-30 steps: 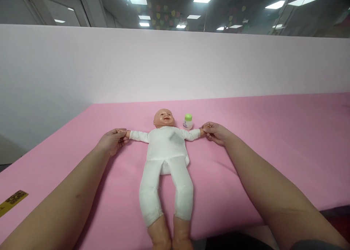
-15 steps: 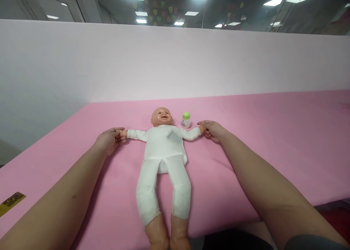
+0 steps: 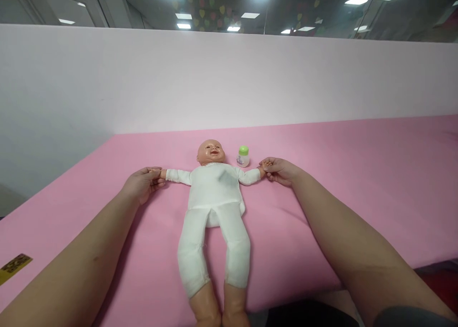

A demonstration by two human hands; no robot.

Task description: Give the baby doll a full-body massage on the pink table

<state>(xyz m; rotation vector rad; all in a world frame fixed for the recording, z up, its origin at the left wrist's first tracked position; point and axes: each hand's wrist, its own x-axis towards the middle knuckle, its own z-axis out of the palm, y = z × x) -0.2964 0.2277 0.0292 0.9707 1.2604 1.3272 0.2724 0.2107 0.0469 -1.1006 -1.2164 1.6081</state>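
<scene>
A baby doll [image 3: 215, 189] with a white cloth body lies on its back on the pink mat [image 3: 343, 184], head toward the wall and feet toward me. Its arms are stretched out to both sides. My left hand [image 3: 142, 183] is closed around the doll's hand on the left, which my fingers mostly cover. On the other side my right hand [image 3: 281, 170] pinches the doll's other hand between thumb and fingers; its small fingers show above my thumb. Beside the doll's head stands a small clear jar with a green lid [image 3: 243, 156], close to my right hand but apart from it.
A white wall [image 3: 229, 84] rises behind the mat, with dark glass [image 3: 229, 7] reflecting ceiling lights above it. At the left edge a yellow and black label [image 3: 16, 265] is stuck on the mat. The mat's front edge runs along the lower right.
My right hand has shifted slightly on the doll's hand, so the doll's small fingers now show above my thumb. The left hand and the doll's body stay nearly still.
</scene>
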